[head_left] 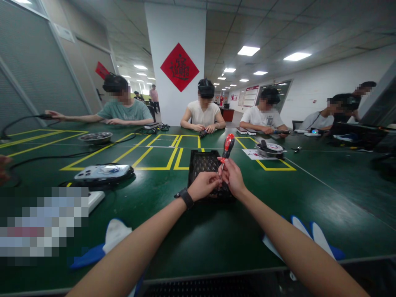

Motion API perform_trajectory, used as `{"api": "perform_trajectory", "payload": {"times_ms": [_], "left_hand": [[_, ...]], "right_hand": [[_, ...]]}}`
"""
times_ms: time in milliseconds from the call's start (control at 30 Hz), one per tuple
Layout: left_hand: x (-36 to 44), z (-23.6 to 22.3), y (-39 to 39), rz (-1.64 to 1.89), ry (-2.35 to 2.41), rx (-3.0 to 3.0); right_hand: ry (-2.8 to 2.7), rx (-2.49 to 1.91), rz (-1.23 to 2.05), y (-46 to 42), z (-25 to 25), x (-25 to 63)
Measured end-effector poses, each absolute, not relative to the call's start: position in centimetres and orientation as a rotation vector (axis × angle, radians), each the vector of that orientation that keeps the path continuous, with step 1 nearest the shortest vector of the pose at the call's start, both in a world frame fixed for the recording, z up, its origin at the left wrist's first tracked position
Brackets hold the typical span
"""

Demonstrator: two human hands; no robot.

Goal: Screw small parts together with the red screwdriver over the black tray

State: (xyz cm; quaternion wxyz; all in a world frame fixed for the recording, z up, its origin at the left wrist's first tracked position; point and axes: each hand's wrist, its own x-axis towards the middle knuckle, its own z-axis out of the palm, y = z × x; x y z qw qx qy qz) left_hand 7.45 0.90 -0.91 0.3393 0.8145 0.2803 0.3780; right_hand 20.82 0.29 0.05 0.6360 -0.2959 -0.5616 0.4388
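Observation:
My right hand (232, 176) grips a screwdriver (229, 145) with a red and black handle, its handle pointing up and its shaft down. Close against it, my left hand (204, 185) is closed, thumb and fingers pinched near the screwdriver's tip. Whatever sits between those left fingers is too small and too covered to name. Both hands are over a black tray (198, 165) with a patterned bottom, which lies on the green table (278, 194). My hands hide the tray's near right part.
Blue and white gloves (116, 235) lie by my left forearm, more gloves (320, 239) by my right. A phone (103, 172) and cables are at left. Metal bowls stand at left (95, 138) and right (269, 150). Several people in headsets sit across the table.

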Motion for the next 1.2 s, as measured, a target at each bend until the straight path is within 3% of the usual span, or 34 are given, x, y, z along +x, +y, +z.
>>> {"api": "perform_trajectory", "payload": {"times_ms": [1200], "left_hand": [[7.4,-1.6,2.1,0.972,0.610,1.880]], "right_hand": [[-1.359,-0.706,0.883,-0.2,0.4,20.8]]}}
